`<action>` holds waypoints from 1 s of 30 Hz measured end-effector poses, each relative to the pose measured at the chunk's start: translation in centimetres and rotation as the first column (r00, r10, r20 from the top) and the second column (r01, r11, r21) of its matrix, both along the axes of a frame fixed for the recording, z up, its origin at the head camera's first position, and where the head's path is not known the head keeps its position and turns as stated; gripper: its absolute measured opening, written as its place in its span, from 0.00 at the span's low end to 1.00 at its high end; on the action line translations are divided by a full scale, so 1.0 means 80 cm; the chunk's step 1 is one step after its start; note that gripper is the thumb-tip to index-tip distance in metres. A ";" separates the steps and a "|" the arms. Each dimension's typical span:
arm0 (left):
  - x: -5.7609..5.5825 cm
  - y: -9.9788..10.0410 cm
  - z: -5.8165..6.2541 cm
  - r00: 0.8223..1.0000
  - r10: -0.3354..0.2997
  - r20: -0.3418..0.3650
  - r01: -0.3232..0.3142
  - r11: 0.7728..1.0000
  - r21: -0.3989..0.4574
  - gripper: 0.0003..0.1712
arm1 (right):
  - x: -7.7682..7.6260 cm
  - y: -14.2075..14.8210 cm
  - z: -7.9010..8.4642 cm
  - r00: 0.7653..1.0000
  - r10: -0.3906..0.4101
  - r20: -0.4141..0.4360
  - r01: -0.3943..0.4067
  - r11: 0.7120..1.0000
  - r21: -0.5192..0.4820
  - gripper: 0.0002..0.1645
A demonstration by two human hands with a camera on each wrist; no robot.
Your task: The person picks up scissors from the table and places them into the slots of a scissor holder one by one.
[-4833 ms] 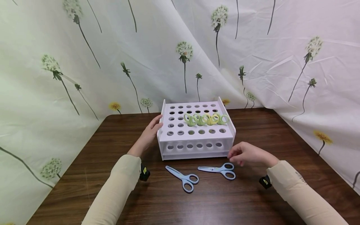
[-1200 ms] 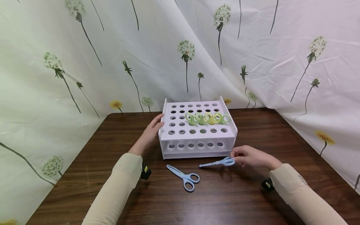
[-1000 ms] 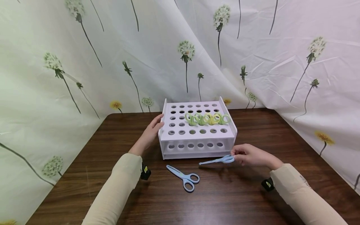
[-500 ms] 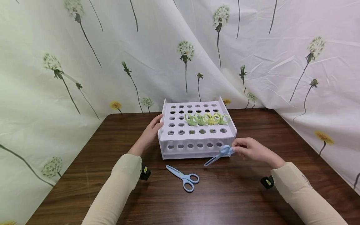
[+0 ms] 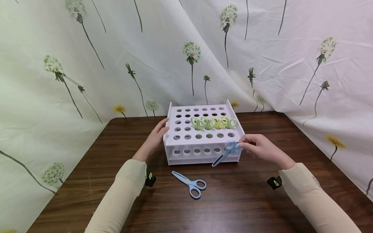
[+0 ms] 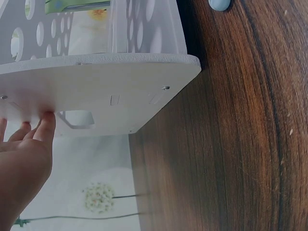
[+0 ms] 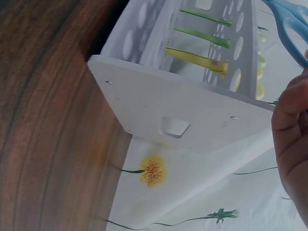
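Observation:
My right hand [image 5: 258, 147] pinches a pair of light blue scissors [image 5: 225, 154] by the handles, in front of the rack's right end. Their blades point down and left, raised off the table. In the right wrist view the blue handles [image 7: 287, 31] show at the upper right. My left hand [image 5: 156, 136] rests its fingertips against the left side panel of a white rack [image 5: 204, 142] with rows of round holes. Several green and yellow scissors [image 5: 219, 124] stand in one row, handles up. A second light blue pair [image 5: 190, 183] lies on the table.
The dark wooden table [image 5: 230, 207] carries the rack near its back edge. Behind hangs a white cloth [image 5: 163, 74] printed with dandelions. The rack's side panels [image 7: 159, 103] rise above its top shelf.
My right hand has taken the right-hand blue scissors by the handles and lifted them off the table, their blades swinging downward. My left hand stays at the rack.

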State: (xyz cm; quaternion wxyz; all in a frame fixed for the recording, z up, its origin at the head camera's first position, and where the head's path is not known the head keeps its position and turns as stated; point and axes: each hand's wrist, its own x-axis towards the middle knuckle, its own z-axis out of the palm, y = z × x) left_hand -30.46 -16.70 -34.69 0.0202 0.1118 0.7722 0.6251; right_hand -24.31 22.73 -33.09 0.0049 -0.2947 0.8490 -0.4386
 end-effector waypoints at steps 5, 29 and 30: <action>0.015 0.007 0.019 1.000 0.002 0.010 -0.002 1.000 0.019 0.29 | -0.001 -0.005 0.013 0.998 -0.020 -0.068 0.019 1.000 -0.013 0.05; -0.006 -0.001 -0.006 1.000 0.018 -0.024 -0.018 1.000 0.010 0.28 | 0.000 -0.026 0.063 0.977 -0.103 -0.187 0.098 0.995 -0.034 0.03; -0.005 0.000 -0.005 1.000 0.016 -0.018 -0.016 1.000 0.019 0.28 | 0.003 -0.029 0.067 0.975 -0.107 -0.195 0.101 0.994 -0.041 0.03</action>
